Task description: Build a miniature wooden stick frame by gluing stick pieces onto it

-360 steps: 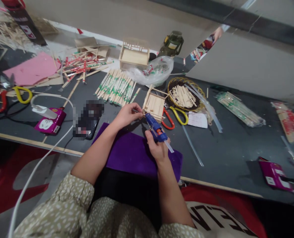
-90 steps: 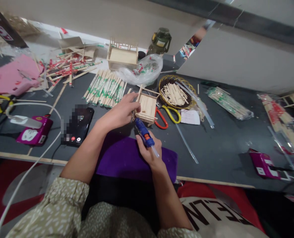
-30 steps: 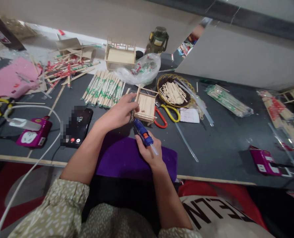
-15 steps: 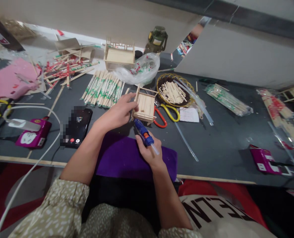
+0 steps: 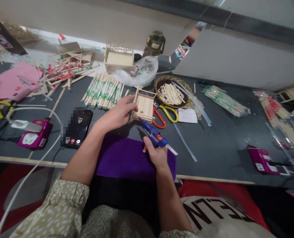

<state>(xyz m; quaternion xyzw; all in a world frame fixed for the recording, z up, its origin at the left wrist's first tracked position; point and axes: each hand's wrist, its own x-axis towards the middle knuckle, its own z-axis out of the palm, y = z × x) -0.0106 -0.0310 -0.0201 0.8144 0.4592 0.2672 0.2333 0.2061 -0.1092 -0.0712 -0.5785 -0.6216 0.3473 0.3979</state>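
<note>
Left hand (image 5: 120,113): fingers on the near-left side of the small stick frame (image 5: 144,106); grip hidden
Right hand (image 5: 156,152): fingers wrapped around the blue glue gun (image 5: 154,133)
Stick frame: on the surface (image 5: 223,142), left of the basket (image 5: 173,92)
Glue gun: nozzle beside the frame's near edge

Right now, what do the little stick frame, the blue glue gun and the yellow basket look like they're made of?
The little stick frame: bare wood or bamboo, from its pale, thin sticks side by side.
The glue gun: probably hard plastic, smooth and evenly blue.
The basket: its open, yellowish weave could be cane or plastic; I can't tell which.
</note>
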